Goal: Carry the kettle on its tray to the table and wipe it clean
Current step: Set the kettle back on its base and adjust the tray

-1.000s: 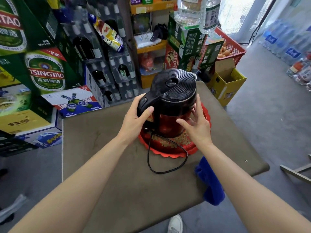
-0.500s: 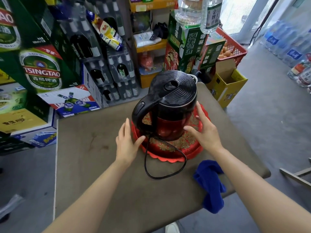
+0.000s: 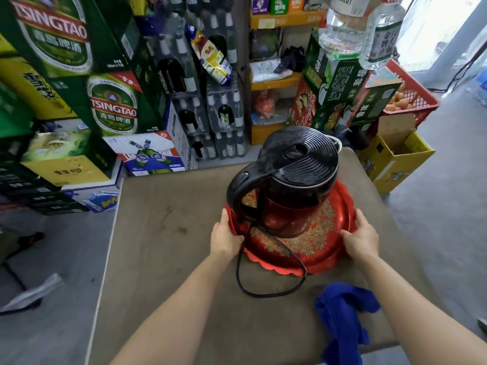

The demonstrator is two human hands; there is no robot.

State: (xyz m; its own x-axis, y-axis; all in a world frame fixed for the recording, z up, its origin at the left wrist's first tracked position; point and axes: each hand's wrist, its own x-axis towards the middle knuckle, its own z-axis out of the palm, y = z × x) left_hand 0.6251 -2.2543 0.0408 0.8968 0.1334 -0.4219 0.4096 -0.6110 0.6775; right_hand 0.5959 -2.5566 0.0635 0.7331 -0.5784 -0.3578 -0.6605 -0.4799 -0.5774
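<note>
A black and red electric kettle (image 3: 292,180) stands upright on a round red tray (image 3: 313,248) with a gold pattern, on the brown table (image 3: 163,259). Its black cord (image 3: 263,288) loops off the tray onto the table. My left hand (image 3: 226,237) grips the tray's left rim and my right hand (image 3: 361,239) grips its right rim. A blue cloth (image 3: 342,312) lies crumpled at the table's near right edge, partly hanging over it, under my right forearm.
Stacked beer cartons (image 3: 113,109) and bottle packs (image 3: 210,119) crowd the floor left of and behind the table. An open yellow box (image 3: 395,159) and a red crate of eggs (image 3: 411,98) stand at the right. Grey floor lies on both sides.
Both hands left the kettle's body and moved down to the tray's rim, one on each side. The kettle, tray and cloth stay on the table.
</note>
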